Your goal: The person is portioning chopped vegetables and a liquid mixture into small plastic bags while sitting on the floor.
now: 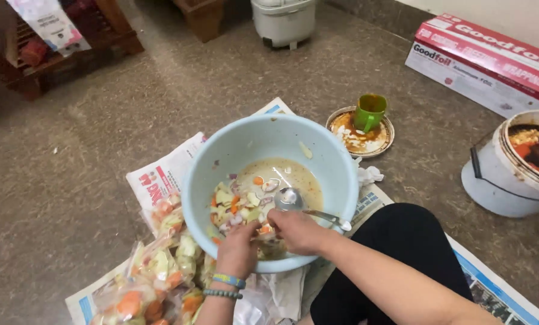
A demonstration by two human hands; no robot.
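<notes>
Speckled brown floor (89,156) fills the room, and newspaper (167,174) is spread on it. On the paper sits a big pale blue bowl (245,141) with chopped vegetables (239,207) and some cloudy liquid inside. The left hand (238,247) reaches into the bowl, and its grip is curled around a small clear bag at the near rim. The right hand (296,232) is in the bowl too, touching the same bag; I cannot tell if its grip is closed. A metal ladle (290,198) lies in the bowl beside the right hand. Filled bags of vegetables (161,271) lie just left of the bowl. A green cup (370,112) stands on a dirty plate (381,141) behind it.
</notes>
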